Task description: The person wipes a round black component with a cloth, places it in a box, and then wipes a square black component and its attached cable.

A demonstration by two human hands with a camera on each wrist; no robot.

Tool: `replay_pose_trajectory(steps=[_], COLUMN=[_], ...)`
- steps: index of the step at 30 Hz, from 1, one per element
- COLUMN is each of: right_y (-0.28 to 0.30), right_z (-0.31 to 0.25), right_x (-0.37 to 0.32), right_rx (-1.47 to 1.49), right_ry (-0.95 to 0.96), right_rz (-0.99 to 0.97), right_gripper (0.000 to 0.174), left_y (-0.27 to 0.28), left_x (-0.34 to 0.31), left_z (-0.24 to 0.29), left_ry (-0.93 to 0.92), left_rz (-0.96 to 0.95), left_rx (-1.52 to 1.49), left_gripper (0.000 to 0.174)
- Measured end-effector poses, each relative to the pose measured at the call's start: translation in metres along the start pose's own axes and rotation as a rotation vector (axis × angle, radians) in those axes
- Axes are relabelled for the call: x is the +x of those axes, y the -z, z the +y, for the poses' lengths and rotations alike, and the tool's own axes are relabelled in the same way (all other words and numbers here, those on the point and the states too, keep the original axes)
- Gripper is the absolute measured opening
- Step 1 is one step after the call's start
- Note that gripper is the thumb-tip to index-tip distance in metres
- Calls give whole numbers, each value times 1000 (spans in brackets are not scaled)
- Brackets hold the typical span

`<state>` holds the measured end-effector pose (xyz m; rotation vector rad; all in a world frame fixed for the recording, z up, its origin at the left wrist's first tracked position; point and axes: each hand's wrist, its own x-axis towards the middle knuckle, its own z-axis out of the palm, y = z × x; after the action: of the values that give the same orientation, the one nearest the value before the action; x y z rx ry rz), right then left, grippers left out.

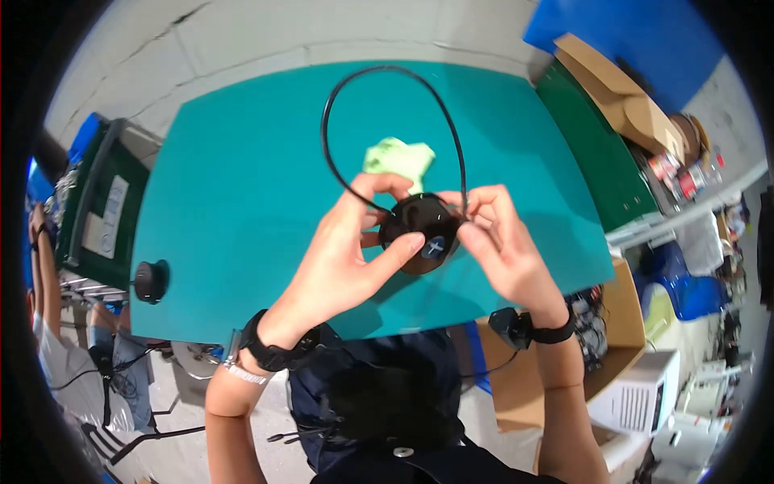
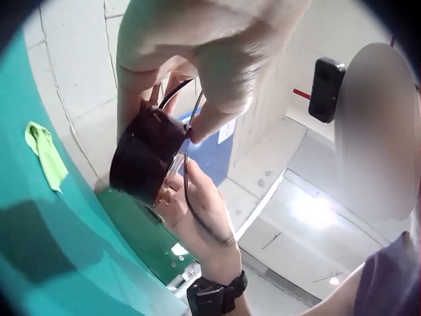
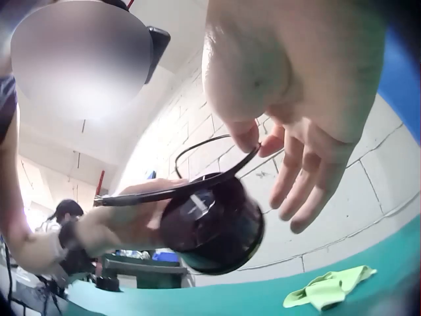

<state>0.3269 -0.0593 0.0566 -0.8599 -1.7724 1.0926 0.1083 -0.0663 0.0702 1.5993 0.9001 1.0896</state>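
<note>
I hold a black round puck [image 1: 421, 234] above a teal mat [image 1: 242, 185], with its blue-marked face toward me. My left hand [image 1: 380, 222] grips the puck between thumb and fingers. A thin black cable [image 1: 339, 97] loops up from the puck and back. My right hand [image 1: 472, 218] pinches that cable where it meets the puck's upper right rim. The left wrist view shows the puck [image 2: 145, 155] side-on, with the cable [image 2: 187, 181] running across my right hand [image 2: 197, 210]. In the right wrist view the cable [image 3: 197, 185] crosses the puck [image 3: 210, 224] under my right hand [image 3: 289, 138].
A crumpled green cloth [image 1: 399, 159] lies on the mat behind the hands. A second black round piece [image 1: 151, 280] sits at the mat's left edge. Cardboard boxes [image 1: 621, 97] and a green board [image 1: 597, 153] stand to the right. Another person [image 1: 40, 266] is at the far left.
</note>
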Motion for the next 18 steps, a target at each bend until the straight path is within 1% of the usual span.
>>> replay_pose_trajectory(steps=[2,3,5,6,8,9,10,12,13,14,15,16,18], right_y=[9,17,37,49,61,76,84,109,121,136,162,176,198], right_z=[-6,-10,-16,-14,-17,-7,-7,2,6,12,33,48,80], right_x=[-34,-50,-83,-99,-131,-151,-166,-202,-214,-226,-251,-267,-293], right_rx=[44,26,127,110,168,123,74,144,186,228,266,265,137], right_ry=[-19,-49,-89,-75,-124,-110,-147,-256,-237,-214,-200,-202,-391], right_rz=[110,129,259,262,399,428,517,794,871,951,978,987,1152], right_gripper=[32,32,41,44,49,52,50,44,42,40,36,36,30], left_y=[-30,-47,-79,-95,-128,-141,-150,-163,-166,-166,-165,-164,-161], left_x=[2,3,5,6,8,7,3,-1,-3,-6,-8,-10,-13], left_z=[12,11,11,12,7,6,13,6,-1,-11,-23,-35,-56], left_ry=[-17,-7,-55,-105,-208,-299,-291,-310,-305,-325,-346,-284,-228], left_rz=[-27,-51,-149,-195,-306,-342,-379,-459,-467,-480,-490,-505,-482], left_rx=[-84,-114,-109,-29,9,109,103,224,218,427,637,678,756], left_gripper=[46,46,48,52,57,61,62,61,61,60,60,59,56])
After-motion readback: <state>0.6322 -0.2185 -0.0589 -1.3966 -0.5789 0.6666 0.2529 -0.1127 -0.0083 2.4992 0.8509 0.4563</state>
